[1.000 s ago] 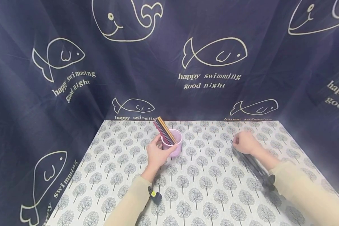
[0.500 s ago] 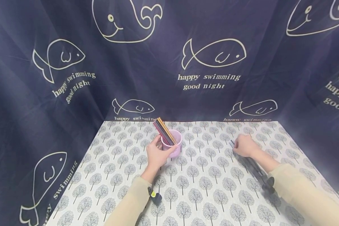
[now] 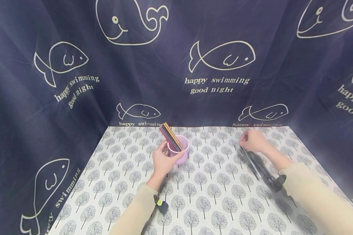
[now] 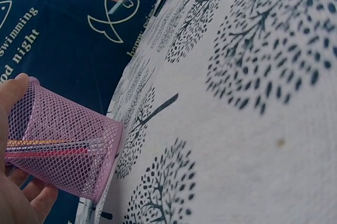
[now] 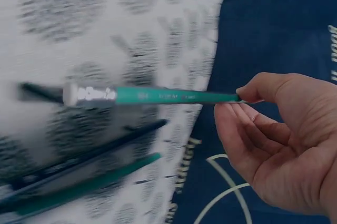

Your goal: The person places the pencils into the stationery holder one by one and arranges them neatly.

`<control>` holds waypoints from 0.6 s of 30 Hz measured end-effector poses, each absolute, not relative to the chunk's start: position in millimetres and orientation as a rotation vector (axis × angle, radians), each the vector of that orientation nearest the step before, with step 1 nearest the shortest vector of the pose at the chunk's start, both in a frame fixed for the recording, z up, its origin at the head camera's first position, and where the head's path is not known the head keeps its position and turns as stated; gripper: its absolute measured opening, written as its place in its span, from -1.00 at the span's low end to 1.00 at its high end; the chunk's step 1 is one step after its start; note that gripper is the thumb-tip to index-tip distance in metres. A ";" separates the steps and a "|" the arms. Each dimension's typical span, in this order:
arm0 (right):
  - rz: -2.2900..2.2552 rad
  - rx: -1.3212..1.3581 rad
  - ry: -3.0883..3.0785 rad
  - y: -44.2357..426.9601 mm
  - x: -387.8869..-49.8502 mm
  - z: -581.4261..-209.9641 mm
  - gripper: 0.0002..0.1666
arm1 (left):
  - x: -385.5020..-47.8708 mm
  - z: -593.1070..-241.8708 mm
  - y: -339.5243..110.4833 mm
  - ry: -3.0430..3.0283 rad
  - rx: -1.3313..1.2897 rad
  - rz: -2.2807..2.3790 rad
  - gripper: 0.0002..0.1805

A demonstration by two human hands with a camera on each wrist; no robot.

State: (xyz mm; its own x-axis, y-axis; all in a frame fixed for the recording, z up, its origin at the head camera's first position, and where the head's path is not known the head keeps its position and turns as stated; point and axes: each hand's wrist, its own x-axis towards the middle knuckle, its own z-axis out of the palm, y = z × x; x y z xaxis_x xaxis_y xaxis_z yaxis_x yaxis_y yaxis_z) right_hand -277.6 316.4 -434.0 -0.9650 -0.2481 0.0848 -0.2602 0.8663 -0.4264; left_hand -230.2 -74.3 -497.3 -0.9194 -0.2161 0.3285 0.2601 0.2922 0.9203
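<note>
In the head view my left hand (image 3: 163,160) holds the side of a pink mesh cup (image 3: 183,159) on the tablecloth. Several slim pencils (image 3: 171,137), orange, dark and reddish, lean leftward out of it. Through the mesh cup (image 4: 73,134) in the left wrist view, the lower parts of the pencils show. My right hand (image 5: 284,134) pinches the end of a green pencil (image 5: 158,96) between thumb and fingers; its far end is blurred. Beneath it on the cloth lie a dark blue pencil (image 5: 95,155) and another green pencil (image 5: 100,183).
A white tablecloth (image 3: 214,209) printed with grey trees covers the table. Behind and at the sides hangs a dark blue curtain (image 3: 153,88) with fish outlines and lettering. The right arm casts a shadow on the cloth.
My right hand first came down slightly towards the cloth, then rose and moved away from me, now with a pencil pinched in it. My left hand and the cup stay in place.
</note>
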 end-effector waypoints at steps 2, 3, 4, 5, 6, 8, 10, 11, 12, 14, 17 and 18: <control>0.713 0.378 -2.977 312.4 -281.3 -423.6 -0.92 | -230.3 -497.3 -74.5 -2.177 -0.043 -1.655 -0.20; 0.719 0.356 -2.960 310.2 -282.8 -418.0 -0.91 | -230.5 -497.5 -74.7 -2.179 -0.042 -1.654 -0.20; 0.724 0.339 -2.928 307.3 -283.7 -412.3 -0.90 | -230.6 -497.5 -74.8 -2.179 -0.043 -1.652 -0.20; 0.722 0.327 -2.891 304.7 -284.8 -406.9 -0.90 | -230.8 -497.5 -74.9 -2.180 -0.045 -1.652 -0.20; 0.712 0.308 -2.856 301.4 -285.5 -401.5 -0.88 | -231.0 -497.6 -75.0 -2.180 -0.045 -1.651 -0.20; 0.730 0.277 -2.788 294.5 -286.1 -392.7 -0.88 | -231.4 -497.9 -75.0 -2.179 -0.048 -1.649 -0.20; 0.754 0.248 -2.732 286.7 -286.3 -385.2 -0.87 | -231.4 -498.1 -75.1 -2.179 -0.051 -1.652 -0.19; 0.775 0.241 -2.709 282.5 -286.2 -381.9 -0.87 | -231.4 -498.1 -75.0 -2.181 -0.051 -1.651 -0.19; 0.792 0.232 -2.687 278.6 -286.7 -379.1 -0.86 | -231.1 -498.2 -75.1 -2.181 -0.052 -1.650 -0.19; 0.832 0.225 -2.641 269.7 -287.0 -373.8 -0.86 | -230.6 -498.2 -75.2 -2.184 -0.053 -1.649 -0.19; 0.896 0.223 -2.573 255.8 -288.4 -367.1 -0.87 | -230.4 -498.3 -75.5 -2.186 -0.054 -1.646 -0.20; 0.914 0.224 -2.549 250.9 -289.1 -365.4 -0.87 | -230.4 -498.4 -75.7 -2.185 -0.055 -1.646 -0.20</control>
State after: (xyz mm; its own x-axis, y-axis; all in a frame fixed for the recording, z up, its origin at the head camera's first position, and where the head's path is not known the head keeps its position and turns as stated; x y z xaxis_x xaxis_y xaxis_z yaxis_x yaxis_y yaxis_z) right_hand -289.1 250.9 -365.4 -0.8982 -0.0093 0.4396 -0.2866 0.7705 -0.5694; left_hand -230.4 -75.7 -498.4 -0.9181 -0.2065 0.3383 0.2682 0.3045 0.9140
